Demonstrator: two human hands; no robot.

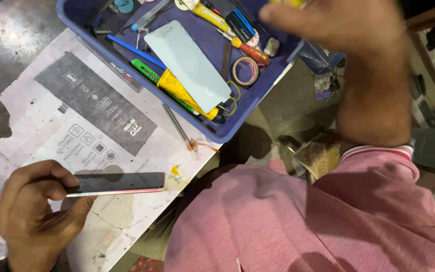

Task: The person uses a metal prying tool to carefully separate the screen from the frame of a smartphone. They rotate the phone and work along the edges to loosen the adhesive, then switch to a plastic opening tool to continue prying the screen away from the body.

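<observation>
- Fingers (51, 182) of the left hand (33, 214) are seen clamped on one end of a dark smartphone (119, 183), thumb on top and the other fingers curled beneath; the phone is held edge-on and roughly level, jutting away from the fingertips over the printed paper sheet (84, 108).
- Fingers of the right hand (336, 22) are blurred; whether they are apart or closed cannot be told. A yellow object is glimpsed at their tips, but a grip cannot be confirmed.
- Below and just beside the right-hand fingers, a blue plastic tray (250, 108) is noted, resting partly on the paper sheet.
- Within the tray, near the right fingers: a pale blue rectangular panel (187, 65), a roll of tape (245, 71), a red-handled screwdriver (250, 50), and a yellow-and-green utility knife (169, 83).
- Between the tray and the left-hand fingers, a thin metal rod (177, 126) is recorded lying on the paper.
- A pink sleeve (318, 221) is seen behind the right wrist.
</observation>
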